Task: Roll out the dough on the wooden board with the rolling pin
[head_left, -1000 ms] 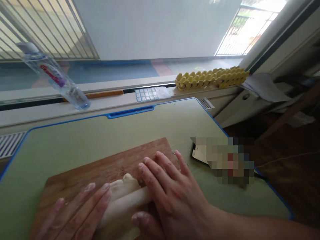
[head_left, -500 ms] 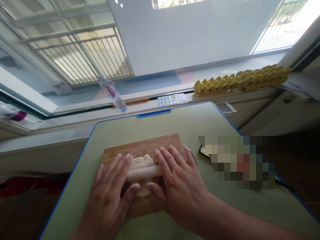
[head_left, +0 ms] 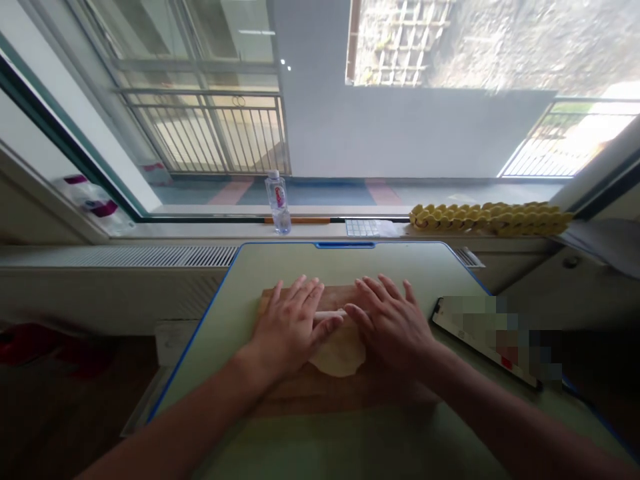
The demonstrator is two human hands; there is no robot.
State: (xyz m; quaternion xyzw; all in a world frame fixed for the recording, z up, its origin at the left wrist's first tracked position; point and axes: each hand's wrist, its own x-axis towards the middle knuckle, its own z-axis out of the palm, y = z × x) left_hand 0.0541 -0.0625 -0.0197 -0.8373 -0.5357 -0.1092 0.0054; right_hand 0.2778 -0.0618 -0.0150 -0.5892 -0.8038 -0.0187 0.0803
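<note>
A flat piece of dough (head_left: pixel 343 353) lies on a wooden cutting board (head_left: pixel 320 400). Across its far part runs a pale rolling pin (head_left: pixel 330 315), its two ends hidden under my hands. My left hand (head_left: pixel 290 327) rests palm-down over the pin's left end, fingers stretched forward and thumb pointing inward. Over the right end lies my right hand (head_left: pixel 393 320), also flat with its fingers extended. Neither hand wraps around the pin. The dough's far edge is mostly covered by the pin and hands.
The board sits on a light green table (head_left: pixel 280 263) with a blue edge. A phone (head_left: pixel 480 343), partly pixelated, lies at the right. On the windowsill stand a clear bottle (head_left: pixel 280 207), a white-and-blue packet (head_left: pixel 367 228) and yellow egg trays (head_left: pixel 485 219).
The view has levelled and tilted up. Both hands have pushed forward with the rolling pin toward the board's far edge, and more flattened dough shows on the near side.
</note>
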